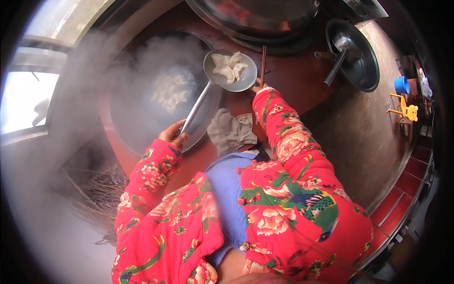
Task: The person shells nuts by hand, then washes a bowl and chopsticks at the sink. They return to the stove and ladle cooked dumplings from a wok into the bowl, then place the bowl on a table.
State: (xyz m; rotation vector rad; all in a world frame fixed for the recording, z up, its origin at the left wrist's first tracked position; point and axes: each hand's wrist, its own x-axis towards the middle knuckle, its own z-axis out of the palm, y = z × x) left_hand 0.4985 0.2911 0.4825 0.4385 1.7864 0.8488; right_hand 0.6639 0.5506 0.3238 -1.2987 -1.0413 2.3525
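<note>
My left hand (pixel 173 134) grips the metal handle of a ladle (pixel 198 107). The ladle's head is raised over the near right side of a large wok (pixel 133 127) and overlaps a pale round bowl (pixel 247 80). Several dumplings (pixel 228 66) lie across the two; which one bears each dumpling is hard to tell. At the bowl's right edge, my right hand (pixel 260 86) holds wooden chopsticks (pixel 263 65) upright and seems to support the bowl, its fingers partly hidden. More dumplings (pixel 172 92) sit in the wok's water, blurred by thick steam.
A grey cloth (pixel 232 129) lies on the red stove top (pixel 283 76) beside the wok. Beyond is a large metal lid (pixel 255 16). A dark wok (pixel 361 56) with a handle is at the right. Dry brushwood (pixel 103 188) is piled lower left. A yellow child's chair (pixel 404 108) stands far right.
</note>
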